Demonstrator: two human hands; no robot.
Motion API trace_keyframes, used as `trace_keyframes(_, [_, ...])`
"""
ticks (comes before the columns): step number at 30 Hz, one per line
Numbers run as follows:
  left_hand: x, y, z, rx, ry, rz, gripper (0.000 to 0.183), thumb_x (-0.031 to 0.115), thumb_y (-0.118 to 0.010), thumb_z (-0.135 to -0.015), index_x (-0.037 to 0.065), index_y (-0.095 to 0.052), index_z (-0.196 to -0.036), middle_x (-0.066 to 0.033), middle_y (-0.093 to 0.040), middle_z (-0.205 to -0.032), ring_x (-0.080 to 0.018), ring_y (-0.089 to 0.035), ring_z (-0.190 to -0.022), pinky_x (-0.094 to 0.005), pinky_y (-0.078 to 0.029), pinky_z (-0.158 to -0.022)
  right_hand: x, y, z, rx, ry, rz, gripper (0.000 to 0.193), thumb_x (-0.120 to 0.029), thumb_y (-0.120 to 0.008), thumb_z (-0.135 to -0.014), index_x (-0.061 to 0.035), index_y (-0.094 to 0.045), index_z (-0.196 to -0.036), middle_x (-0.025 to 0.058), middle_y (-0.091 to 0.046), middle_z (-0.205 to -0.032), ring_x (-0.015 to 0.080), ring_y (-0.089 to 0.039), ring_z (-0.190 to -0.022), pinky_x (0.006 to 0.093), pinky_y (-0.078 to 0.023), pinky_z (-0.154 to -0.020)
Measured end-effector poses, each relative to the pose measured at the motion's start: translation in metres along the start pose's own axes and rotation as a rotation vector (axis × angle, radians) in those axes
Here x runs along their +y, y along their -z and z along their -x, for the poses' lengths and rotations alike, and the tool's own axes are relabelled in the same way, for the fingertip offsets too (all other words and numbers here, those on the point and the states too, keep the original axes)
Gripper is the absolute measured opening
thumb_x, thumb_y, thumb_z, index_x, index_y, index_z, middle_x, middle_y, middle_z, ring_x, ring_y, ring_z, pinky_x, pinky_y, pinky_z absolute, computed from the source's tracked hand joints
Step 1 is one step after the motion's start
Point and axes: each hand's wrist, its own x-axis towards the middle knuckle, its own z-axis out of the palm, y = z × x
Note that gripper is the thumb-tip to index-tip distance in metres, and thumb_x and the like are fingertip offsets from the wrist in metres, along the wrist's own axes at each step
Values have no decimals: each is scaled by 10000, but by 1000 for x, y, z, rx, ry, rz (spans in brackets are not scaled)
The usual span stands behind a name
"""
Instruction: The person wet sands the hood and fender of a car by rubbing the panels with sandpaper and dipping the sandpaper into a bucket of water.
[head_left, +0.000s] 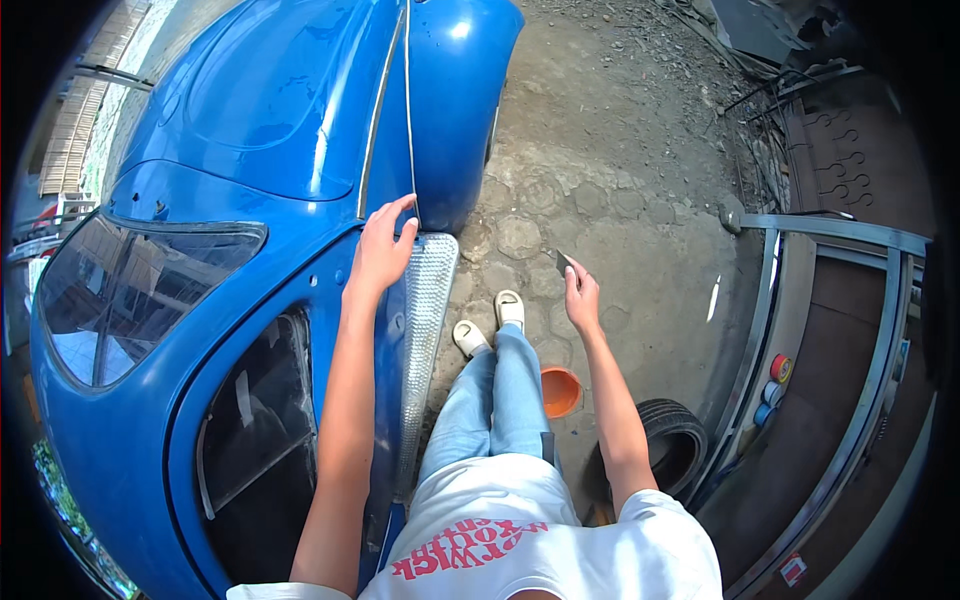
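A blue car (270, 110) with rounded fenders fills the left side. Stretched forward over its body, my left hand (383, 245) has its fingers spread, and nothing shows in it. Its fingertips are by the lower end of the pale strip (409, 120) along the front fender (455, 100); whether they touch cannot be told. Below that hand runs a ridged silver running board (428, 290). Away from the car, over the ground, my right hand (582, 297) pinches a small dark flat piece (563, 262) between thumb and fingers.
An orange bucket (561, 391) and a tyre (672, 440) sit on the ground by my right arm. A metal frame (775, 300) holding small round tins (772, 390) stands at the right. Rubble and scrap (755, 50) lie at the far right.
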Motion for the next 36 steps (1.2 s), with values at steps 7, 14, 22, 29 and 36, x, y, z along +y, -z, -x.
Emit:
trace_keyframes(7, [-21, -179, 95, -308, 35, 270, 386, 92, -629, -925, 2, -619, -1300, -204, -695, -1218, -345, -655, -1166, -398, -498, -1022, 82, 19, 88, 94, -186, -48, 325, -218, -599, -1001, -51, -692, -1264, 206, -743, -1077, 255, -716, -999, 357, -530, -887])
trace_keyframes(14, [-84, -334, 219, -496, 249, 377, 362, 86, -629, -935, 19, -629, -1291, -176, -725, -1146, -262, -703, -1073, -363, -541, -953, 173, 20, 173, 91, -317, -40, 317, -198, -611, -989, -31, -691, -1247, 162, -757, -1070, 218, -701, -1027, 351, -513, -933])
trace_keyframes(22, [-178, -497, 359, -633, 473, 274, 363, 123, -622, -961, 25, -621, -1311, -123, -709, -1168, -197, -682, -1024, -323, -540, -921, 346, -7, 302, -20, -454, -18, 282, -156, -636, -959, -33, -715, -1200, 168, -699, -1215, 280, -636, -1199, 368, -462, -1057])
trace_keyframes(29, [-250, -648, 448, -552, 401, 11, 729, 145, -676, -887, 60, -366, -1542, -274, -558, -1361, -430, -526, -1292, -471, -408, -1118, 517, -25, 368, 85, -465, 622, 251, -251, -677, -940, -186, -767, -1166, 180, -529, -1433, 358, -503, -1329, 452, -386, -1137])
trace_keyframes(36, [-275, -705, 458, -272, 377, -23, 611, 70, -654, -881, 23, -438, -1450, -221, -664, -1209, -352, -653, -1119, -410, -500, -994, 582, -28, 356, 91, -524, 167, 263, -241, -667, -943, -104, -768, -1143, 164, -597, -1273, 326, -571, -1224, 393, -438, -1056])
